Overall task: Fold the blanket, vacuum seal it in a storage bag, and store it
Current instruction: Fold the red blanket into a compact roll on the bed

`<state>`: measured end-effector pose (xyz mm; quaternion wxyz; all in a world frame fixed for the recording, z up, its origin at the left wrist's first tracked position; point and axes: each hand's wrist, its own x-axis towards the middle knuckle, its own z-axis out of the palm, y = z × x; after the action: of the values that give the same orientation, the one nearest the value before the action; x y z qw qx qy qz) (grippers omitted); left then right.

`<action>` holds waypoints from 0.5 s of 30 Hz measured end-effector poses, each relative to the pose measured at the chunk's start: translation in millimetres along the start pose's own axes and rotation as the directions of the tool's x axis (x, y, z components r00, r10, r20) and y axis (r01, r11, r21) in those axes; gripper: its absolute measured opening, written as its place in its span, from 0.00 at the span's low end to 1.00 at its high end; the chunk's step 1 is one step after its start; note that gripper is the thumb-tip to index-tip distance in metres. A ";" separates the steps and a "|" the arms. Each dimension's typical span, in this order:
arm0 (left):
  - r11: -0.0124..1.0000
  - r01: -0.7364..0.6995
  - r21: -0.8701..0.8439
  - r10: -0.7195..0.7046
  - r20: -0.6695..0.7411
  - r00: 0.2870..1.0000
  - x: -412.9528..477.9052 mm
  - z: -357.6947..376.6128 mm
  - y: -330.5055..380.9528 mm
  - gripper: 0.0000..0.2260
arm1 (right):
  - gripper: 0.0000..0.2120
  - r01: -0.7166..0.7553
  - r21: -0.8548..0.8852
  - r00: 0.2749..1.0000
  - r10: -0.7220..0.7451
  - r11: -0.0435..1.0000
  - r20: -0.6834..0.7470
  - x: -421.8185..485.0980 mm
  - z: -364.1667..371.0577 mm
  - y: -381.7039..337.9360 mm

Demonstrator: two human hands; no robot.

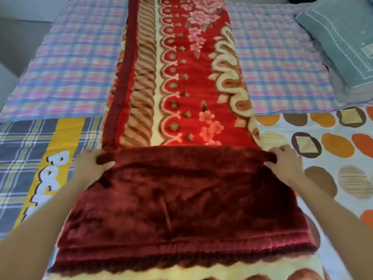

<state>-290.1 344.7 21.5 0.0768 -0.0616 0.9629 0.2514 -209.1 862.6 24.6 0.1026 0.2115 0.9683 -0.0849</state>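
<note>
**Both hands grip the turned-over end of the blanket**

Head view: the blanket (181, 77) lies as 1 long narrow strip down the middle of the bed (70, 67), its red flowered face up at the far part. The near part is turned over onto the strip and shows the plain dark-red back. Its folded edge runs straight across between the 2 hands.

The left hand (91, 162) grips the left corner of that edge, fingers and thumb closed round the cloth. The right hand (282, 160) grips the right corner in the same way. Both forearms reach in from the bottom corners.

Beneath the blanket, a pink-and-blue checked sheet (282, 67) covers the far half of the bed. Nearer, a grey plaid cover (30, 158) with a yellow band lies on the left, and a dotted cover (333, 148) with orange and brown ovals on the right. A grey-blue pillow (343, 47) sits at the far right.
</note>
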 end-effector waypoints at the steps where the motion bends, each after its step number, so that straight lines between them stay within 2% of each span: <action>1: 0.992 0.092 -0.084 -0.093 -0.011 0.996 1.2 15.2 -2.1 0.23 | 0.25 -0.089 0.191 0.996 0.089 0.978 0.010 2.8 16.3 -2.0; 2: 0.957 0.197 -0.212 -0.203 -0.006 0.979 0.7 19.2 -1.7 0.28 | 0.29 -0.176 0.418 0.983 0.182 0.891 0.025 2.7 27.0 -1.2; 3: 0.884 0.306 -0.353 -0.306 0.055 0.950 -2.2 17.4 -2.0 0.32 | 0.33 -0.265 0.598 0.960 0.264 0.757 0.092 -2.5 30.6 0.8; 4: 0.782 0.408 -0.471 -0.376 0.166 0.912 -5.4 11.8 -3.2 0.34 | 0.35 -0.345 0.711 0.932 0.312 0.613 0.183 -9.8 29.8 3.7; 5: 0.681 0.492 -0.542 -0.393 0.296 0.871 -8.3 4.9 -7.8 0.32 | 0.34 -0.409 0.770 0.906 0.323 0.490 0.275 -15.7 25.0 8.1; 6: 0.593 0.587 -0.552 -0.403 0.428 0.809 -13.1 -4.4 -9.9 0.27 | 0.30 -0.462 0.787 0.883 0.299 0.409 0.363 -20.4 18.4 12.5; 8: 0.529 0.701 -0.479 -0.387 0.599 0.701 -20.9 -19.9 -7.3 0.21 | 0.22 -0.525 0.785 0.851 0.183 0.330 0.492 -32.0 1.8 12.6; 10: 0.526 0.722 -0.449 -0.359 0.653 0.667 -20.7 -23.8 -4.2 0.20 | 0.20 -0.529 0.794 0.846 0.115 0.300 0.520 -38.2 -6.0 11.9; 13: 0.507 0.711 -0.488 -0.389 0.606 0.694 -15.8 -17.2 4.7 0.20 | 0.17 -0.445 0.849 0.895 0.180 0.287 0.408 -41.8 -4.7 5.6; 15: 0.452 0.670 -0.589 -0.444 0.502 0.742 -15.4 -12.0 5.8 0.20 | 0.17 -0.352 0.897 0.922 0.263 0.266 0.284 -46.2 -8.4 3.1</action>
<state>-277.4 345.0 37.5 0.2567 -0.3668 0.6764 0.5848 -168.0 849.0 43.1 0.0143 0.4110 0.6757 -0.6118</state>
